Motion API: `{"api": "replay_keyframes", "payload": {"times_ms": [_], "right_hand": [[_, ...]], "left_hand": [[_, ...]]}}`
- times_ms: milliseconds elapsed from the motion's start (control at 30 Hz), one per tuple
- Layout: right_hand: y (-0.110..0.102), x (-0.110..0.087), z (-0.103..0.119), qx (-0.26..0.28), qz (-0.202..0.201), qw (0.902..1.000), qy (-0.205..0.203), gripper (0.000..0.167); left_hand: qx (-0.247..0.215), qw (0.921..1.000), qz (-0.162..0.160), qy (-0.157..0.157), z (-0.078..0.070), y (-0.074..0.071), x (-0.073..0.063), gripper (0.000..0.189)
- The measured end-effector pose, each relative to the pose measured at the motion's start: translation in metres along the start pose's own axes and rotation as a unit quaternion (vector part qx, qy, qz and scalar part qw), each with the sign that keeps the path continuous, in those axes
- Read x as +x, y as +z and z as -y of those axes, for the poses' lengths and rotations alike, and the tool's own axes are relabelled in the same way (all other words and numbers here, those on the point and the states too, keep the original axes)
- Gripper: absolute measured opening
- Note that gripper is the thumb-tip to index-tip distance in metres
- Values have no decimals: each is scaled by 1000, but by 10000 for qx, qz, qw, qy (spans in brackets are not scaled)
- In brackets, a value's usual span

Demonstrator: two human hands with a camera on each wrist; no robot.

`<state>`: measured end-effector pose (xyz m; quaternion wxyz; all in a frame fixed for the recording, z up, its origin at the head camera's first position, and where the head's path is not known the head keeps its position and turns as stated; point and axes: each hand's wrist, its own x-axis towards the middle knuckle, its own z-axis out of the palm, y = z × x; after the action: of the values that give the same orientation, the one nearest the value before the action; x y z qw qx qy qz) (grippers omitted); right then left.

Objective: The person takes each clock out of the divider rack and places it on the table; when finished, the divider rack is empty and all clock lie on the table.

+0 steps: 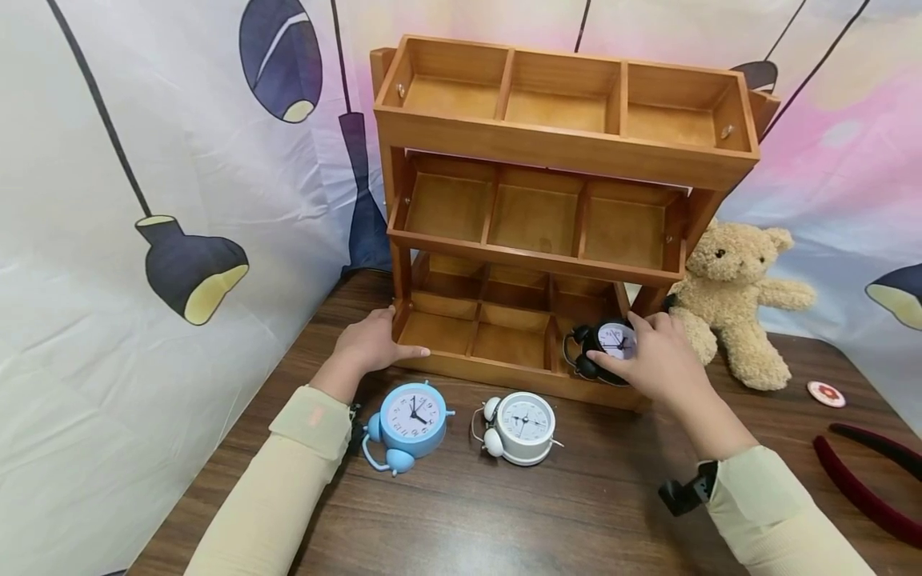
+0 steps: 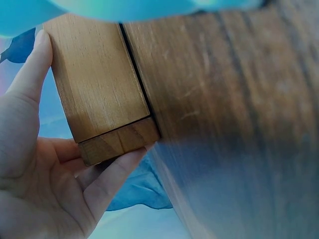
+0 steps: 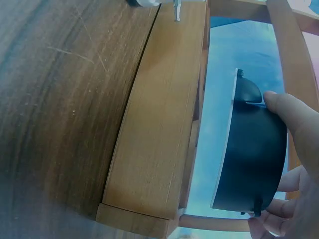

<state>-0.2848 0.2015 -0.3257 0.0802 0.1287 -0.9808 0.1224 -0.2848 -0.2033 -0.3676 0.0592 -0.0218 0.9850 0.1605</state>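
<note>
My right hand (image 1: 659, 352) grips a black twin-bell alarm clock (image 1: 617, 341) between thumb and fingers, over the right front compartment of the shelf's bottom tier. In the right wrist view the dark rounded body of the clock (image 3: 254, 154) shows from the side, apart from the front board. My left hand (image 1: 367, 344) holds the left front corner of the three-tier wooden shelf (image 1: 555, 152), thumb along the rim. The left wrist view shows the fingers wrapped about that corner (image 2: 119, 142). A blue alarm clock (image 1: 414, 416) and a white alarm clock (image 1: 526, 424) lie face up before the shelf.
A teddy bear (image 1: 742, 296) sits right of the shelf. Near it on the wooden table (image 1: 576, 512) lie a round red-and-white badge (image 1: 826, 394) and a dark red curved band (image 1: 857, 480). A printed cloth (image 1: 187, 160) hangs behind.
</note>
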Motion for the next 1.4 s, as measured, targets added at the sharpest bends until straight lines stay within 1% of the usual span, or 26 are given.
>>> {"api": "replay_keyframes", "payload": {"times_ms": [200, 433, 667, 833, 1033, 1400], "right_hand": [[-2, -13, -1, -26, -79, 10000, -33, 109], [-2, -27, -4, -60, -265, 9994, -233, 99], [-1, -42, -6, -12, -395, 9987, -308, 91], [-1, -54, -7, -24, -276, 9992, -292, 89], [1, -67, -9, -72, -42, 9995, -314, 88], [13, -84, -20, -135, 200, 9993, -297, 83]], "left_hand": [[19, 10000, -6, 16, 1, 0, 2, 115], [-16, 10000, 12, 7, -1, -1, 0, 115], [-12, 10000, 30, 0, -1, -2, -1, 115], [6, 10000, 27, 7, -1, -2, -2, 115], [-3, 10000, 27, -4, -2, -2, -1, 115], [-31, 10000, 29, -23, 0, 0, 0, 115]]}}
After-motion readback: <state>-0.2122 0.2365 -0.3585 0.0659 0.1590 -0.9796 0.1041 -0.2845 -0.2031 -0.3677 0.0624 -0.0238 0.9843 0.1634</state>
